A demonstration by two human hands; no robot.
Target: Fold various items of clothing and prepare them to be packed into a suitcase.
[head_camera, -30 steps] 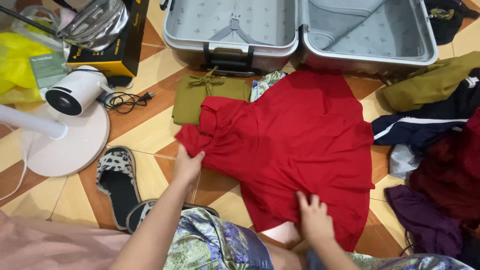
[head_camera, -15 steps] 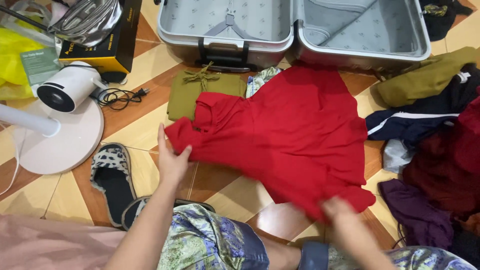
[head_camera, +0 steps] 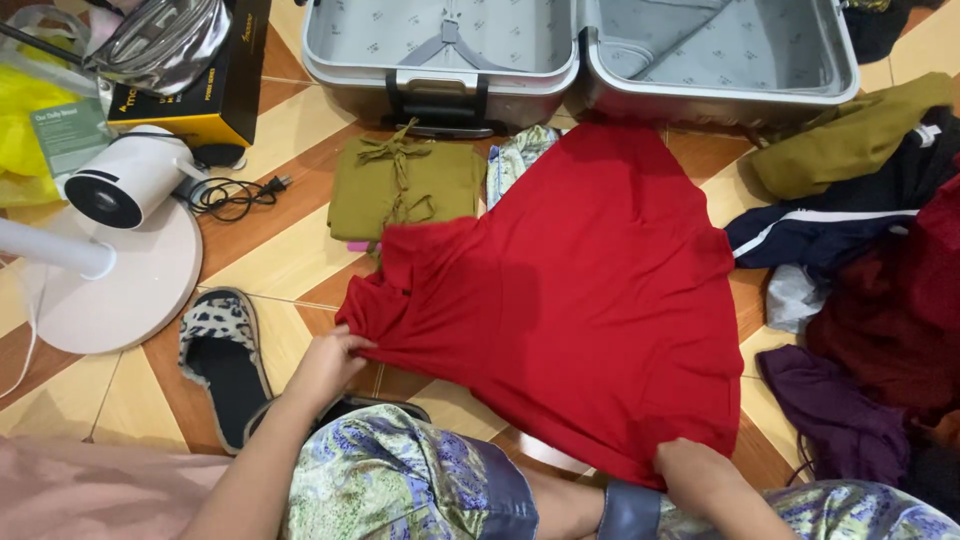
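I see the red garment (head_camera: 570,300) now lying flatter and wider on the tiled floor (head_camera: 270,265) than a moment ago, its hem drawn down toward my lap, just below the open suitcase (head_camera: 440,95). My left hand (head_camera: 325,365) pinches the sleeve corner; my right hand (head_camera: 695,475) has moved to the lower hem and grips it there. I judge the spreading nearly done, beside the folded olive garment (head_camera: 400,190).

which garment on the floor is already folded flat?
The olive-green garment with the tie strings, lying just in front of the open suitcase. The red dress is spread out; the clothes heap at right is crumpled.
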